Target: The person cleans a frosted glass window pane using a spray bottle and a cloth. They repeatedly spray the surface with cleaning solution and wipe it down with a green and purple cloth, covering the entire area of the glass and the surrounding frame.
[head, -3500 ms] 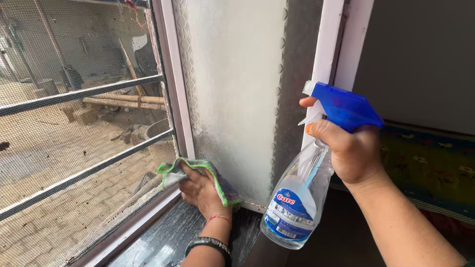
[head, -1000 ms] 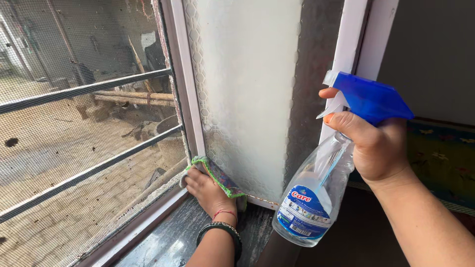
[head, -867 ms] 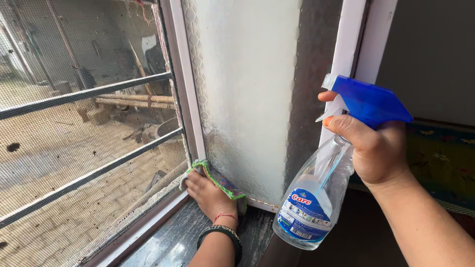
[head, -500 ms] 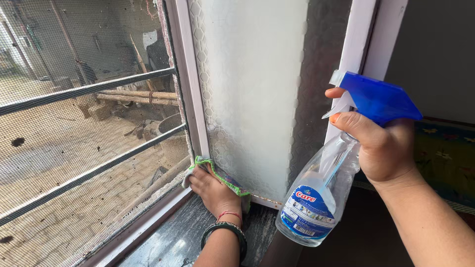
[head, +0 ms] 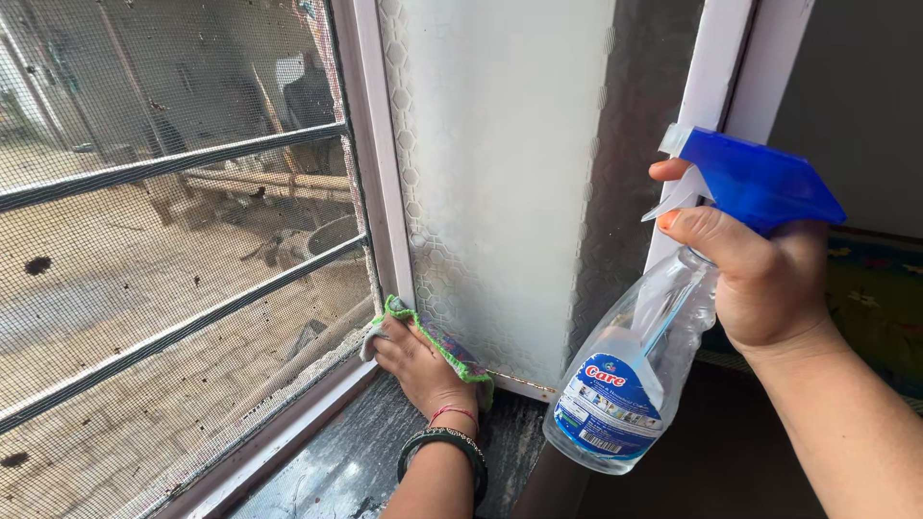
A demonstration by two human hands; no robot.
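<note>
A: What has the left hand [head: 415, 360] got?

B: It is pressed flat over a green-edged cloth [head: 444, 343], pinning it against the bottom corner of the frosted glass pane [head: 500, 173], just above the dark window sill [head: 336, 461]. A dark bangle [head: 444, 447] sits on that wrist.

A: And the right hand [head: 760, 279]?

B: At three o'clock from the cloth, well apart from it, it is closed round the neck of a clear spray bottle [head: 625, 384], the forefinger on the blue trigger head [head: 750, 178]. The bottle hangs tilted, base toward seven o'clock.

A: Anything to the left?

B: A mesh screen [head: 163, 240] at nine o'clock, beside the white frame [head: 380, 163]
</note>
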